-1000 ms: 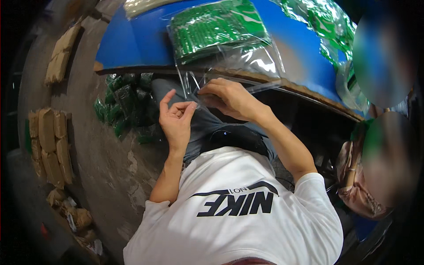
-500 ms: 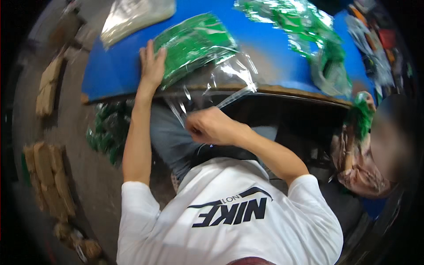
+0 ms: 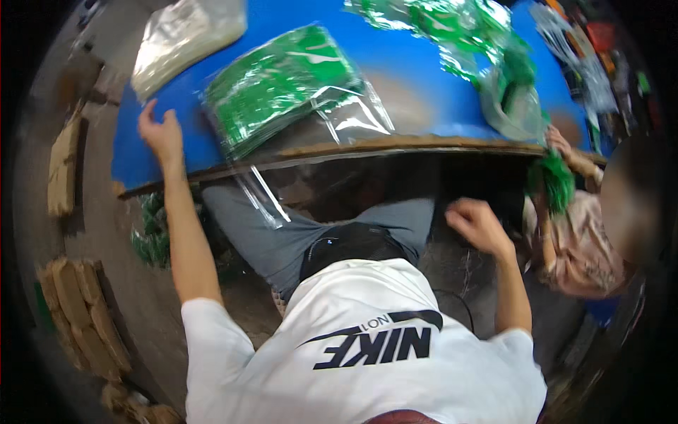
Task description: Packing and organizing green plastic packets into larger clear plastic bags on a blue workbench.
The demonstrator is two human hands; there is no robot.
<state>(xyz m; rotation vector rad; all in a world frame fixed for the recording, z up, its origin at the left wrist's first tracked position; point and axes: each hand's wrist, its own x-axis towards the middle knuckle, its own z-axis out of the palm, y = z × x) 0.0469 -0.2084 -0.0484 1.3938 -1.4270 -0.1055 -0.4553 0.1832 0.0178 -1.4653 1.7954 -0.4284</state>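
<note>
A clear plastic bag with flat green contents (image 3: 282, 85) lies on the blue table near its front edge. Its transparent flap (image 3: 265, 198) hangs over that edge above my lap. My left hand (image 3: 161, 136) is over the left part of the table, fingers apart and holding nothing. Closest to its fingertips is a stack of clear plastic bags (image 3: 183, 42). Out beyond the table's front edge, to the right of my lap, my right hand (image 3: 479, 225) is loosely closed, with nothing visible in it. Neither hand touches the green-filled bag.
More green and clear plastic (image 3: 480, 49) covers the far right of the blue table (image 3: 417, 85). A co-worker (image 3: 579, 240) sits at the right, a hand near a green bundle (image 3: 551, 184). Brown wrapped packages (image 3: 81, 311) lie on the floor at left; green bags (image 3: 152, 233) sit below the table.
My right hand has let go of the bag's clear flap and moved right. My left hand has come off the bag to the left, toward the stack of clear bags.
</note>
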